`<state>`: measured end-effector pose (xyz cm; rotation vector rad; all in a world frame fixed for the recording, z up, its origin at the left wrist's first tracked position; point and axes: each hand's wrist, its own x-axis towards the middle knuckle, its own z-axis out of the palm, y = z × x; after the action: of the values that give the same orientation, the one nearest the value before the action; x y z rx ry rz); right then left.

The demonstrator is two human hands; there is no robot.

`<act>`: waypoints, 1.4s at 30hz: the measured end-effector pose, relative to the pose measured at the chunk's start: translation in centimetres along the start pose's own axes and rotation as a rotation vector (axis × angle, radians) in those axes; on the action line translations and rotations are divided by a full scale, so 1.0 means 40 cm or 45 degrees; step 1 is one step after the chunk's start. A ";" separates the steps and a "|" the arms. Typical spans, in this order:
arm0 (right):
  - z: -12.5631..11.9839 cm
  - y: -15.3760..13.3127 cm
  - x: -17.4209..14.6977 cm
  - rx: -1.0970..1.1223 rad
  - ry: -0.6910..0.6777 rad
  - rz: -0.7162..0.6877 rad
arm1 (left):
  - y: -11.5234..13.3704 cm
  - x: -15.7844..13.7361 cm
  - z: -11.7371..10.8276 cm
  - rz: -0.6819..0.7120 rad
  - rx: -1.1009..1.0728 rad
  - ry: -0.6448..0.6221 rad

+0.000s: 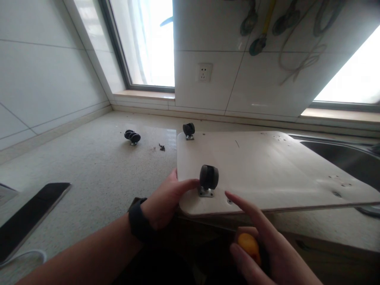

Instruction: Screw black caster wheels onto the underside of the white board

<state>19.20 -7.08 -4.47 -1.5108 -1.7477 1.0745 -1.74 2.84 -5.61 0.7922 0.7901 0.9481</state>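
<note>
Because the white board [252, 166] lay wheel-side up on the tabletop [97, 166], the near caster [209, 178] stood exposed at its near left corner and the far caster [189, 130] at its far left corner. My left hand [162, 198] gripped the board's near left corner, thumb on top beside the near caster, presumably to steady it, while my right hand [267, 245], by the board's near edge, curled round an orange object [247, 242], likely a handle, leaving the index finger free to stretch over the board. Left of the board lay loose casters [132, 136] and what looked like screws [162, 147], probably kept there within reach.
</note>
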 end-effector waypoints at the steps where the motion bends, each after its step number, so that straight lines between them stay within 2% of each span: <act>1: 0.005 -0.004 0.012 -0.014 -0.024 -0.009 | 0.000 0.000 0.000 -0.003 0.003 0.008; 8: 0.062 0.053 0.044 -0.034 -0.029 -0.142 | -0.003 0.005 -0.003 -0.023 0.021 0.058; 12: 0.076 0.070 0.046 -0.106 -0.034 -0.082 | -0.003 0.004 -0.003 -0.009 -0.006 0.075; 17: 0.077 0.074 0.054 -0.163 -0.033 -0.058 | -0.004 0.005 -0.007 -0.020 -0.007 0.063; 23: 0.080 0.074 0.060 -0.180 -0.022 -0.112 | -0.007 0.007 -0.011 -0.013 -0.012 0.052; 31: 0.078 0.065 0.053 -0.049 -0.047 -0.154 | -0.006 0.005 -0.009 -0.020 -0.020 0.049; 36: 0.085 0.067 0.052 -0.053 -0.038 -0.115 | 0.000 -0.001 0.000 -0.026 -0.022 0.064; 42: 0.084 0.036 0.064 -0.098 -0.022 -0.144 | 0.002 0.000 0.000 -0.008 -0.056 0.024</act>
<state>16.64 -5.20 -7.60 -1.4328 -1.8818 0.9767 -1.75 2.86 -5.54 0.7430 0.7851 0.9656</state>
